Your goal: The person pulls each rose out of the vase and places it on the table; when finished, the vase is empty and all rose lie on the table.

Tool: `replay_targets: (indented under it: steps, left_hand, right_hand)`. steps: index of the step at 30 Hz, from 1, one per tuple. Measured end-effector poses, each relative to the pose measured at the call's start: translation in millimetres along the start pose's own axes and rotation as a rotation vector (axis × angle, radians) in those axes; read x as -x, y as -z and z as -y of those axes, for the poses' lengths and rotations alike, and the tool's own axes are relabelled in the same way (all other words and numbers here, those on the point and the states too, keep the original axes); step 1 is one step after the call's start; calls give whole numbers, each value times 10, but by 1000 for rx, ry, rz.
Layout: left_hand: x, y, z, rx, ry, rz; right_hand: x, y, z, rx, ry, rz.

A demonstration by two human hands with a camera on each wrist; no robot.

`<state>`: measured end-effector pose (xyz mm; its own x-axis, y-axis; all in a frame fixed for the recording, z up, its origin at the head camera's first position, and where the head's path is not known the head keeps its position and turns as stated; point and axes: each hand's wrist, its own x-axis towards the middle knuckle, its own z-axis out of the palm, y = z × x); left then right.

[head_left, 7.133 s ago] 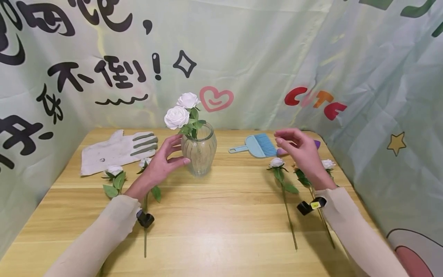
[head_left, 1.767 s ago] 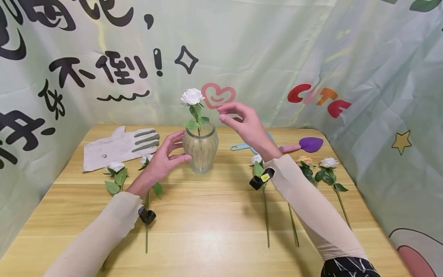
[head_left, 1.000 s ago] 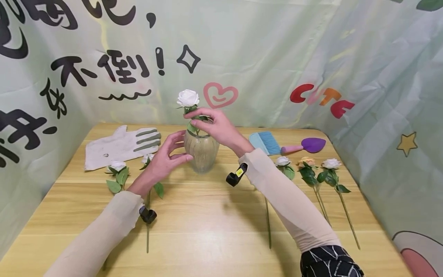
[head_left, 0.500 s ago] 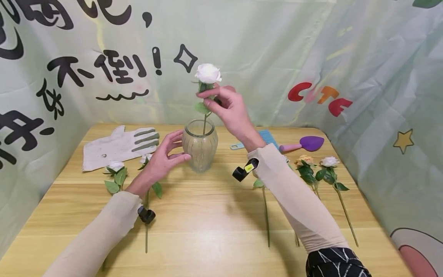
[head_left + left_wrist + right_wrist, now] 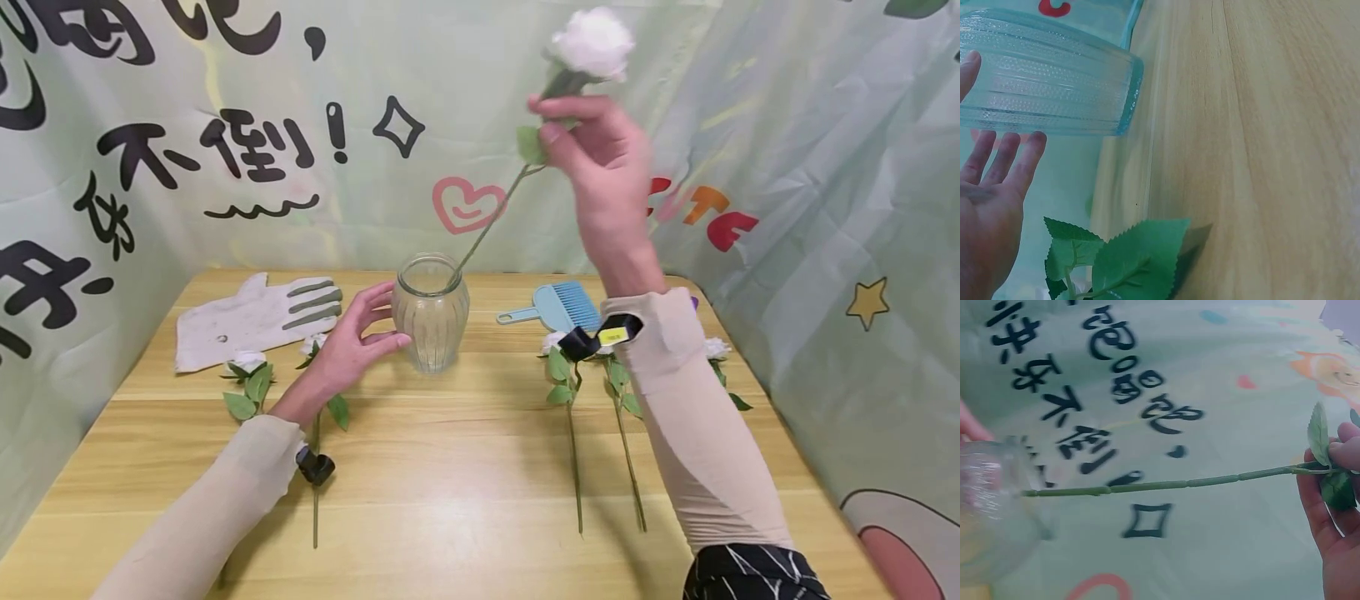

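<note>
In the head view my right hand [image 5: 603, 167] pinches a white rose [image 5: 592, 43] by its upper stem and leaf, just under the bloom. The stem slants down left, its lower end at the mouth of a clear ribbed glass vase [image 5: 431, 321]; whether the tip is still inside I cannot tell. My left hand [image 5: 352, 342] stays at the vase's left side, thumb in front and fingers behind. In the left wrist view its relaxed fingertips [image 5: 1035, 140] lie along the glass vase [image 5: 1047, 75]. The right wrist view shows the green stem [image 5: 1166, 485] running to the vase rim.
More white roses [image 5: 246, 363] lie at left near a white glove [image 5: 240, 323] with grey-striped fingers. On the right lie several roses [image 5: 557, 367], some partly behind the right arm, and a blue dustpan with a brush [image 5: 562, 307]. A printed cloth backdrop surrounds the wooden table [image 5: 450, 467].
Seven seconds ago two white roses stood in the vase. My right hand has since laid one on the right and drawn the other up and rightward. The left hand has stayed.
</note>
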<state>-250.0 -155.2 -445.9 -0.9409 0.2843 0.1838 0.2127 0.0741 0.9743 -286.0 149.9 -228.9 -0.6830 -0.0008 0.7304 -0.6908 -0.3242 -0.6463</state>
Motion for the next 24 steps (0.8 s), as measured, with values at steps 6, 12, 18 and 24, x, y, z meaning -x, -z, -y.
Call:
replay_targets:
  steps: [6, 12, 18, 24]
  left_hand:
    - [9, 6, 8, -16, 2, -4]
    - [17, -2, 20, -20, 0, -2]
    - [25, -8, 18, -8, -7, 2]
    - [9, 4, 3, -32, -6, 2]
  right_hand:
    - [12, 273, 267, -72, 75, -162]
    - [329, 589, 218, 50, -11, -100]
    - [824, 842, 68, 234, -304, 9]
    - [1330, 962, -196, 352, -578, 138]
